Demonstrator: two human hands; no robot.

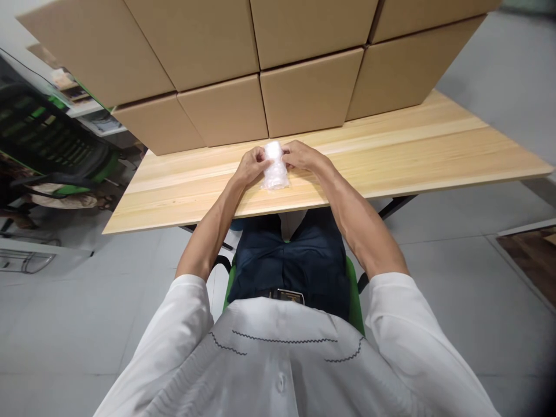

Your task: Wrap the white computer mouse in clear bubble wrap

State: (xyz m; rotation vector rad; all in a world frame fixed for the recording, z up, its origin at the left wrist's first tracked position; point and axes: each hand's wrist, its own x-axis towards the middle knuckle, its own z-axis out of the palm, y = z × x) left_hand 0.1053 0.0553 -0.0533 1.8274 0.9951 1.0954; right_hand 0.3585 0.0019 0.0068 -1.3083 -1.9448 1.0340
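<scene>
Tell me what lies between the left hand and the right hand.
The head view shows a whitish plastic bundle between left hand and right hand.

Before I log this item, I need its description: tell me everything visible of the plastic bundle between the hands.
The plastic bundle is whitish and translucent, apparently wrinkled film, with a brighter, rounded upper end and a loose, crinkled lower edge. It is on the wooden table, before the cardboard boxes; whether it stands or lies is unclear. The left hand and right hand hold it from either side. Its contents cannot be made out.
</scene>
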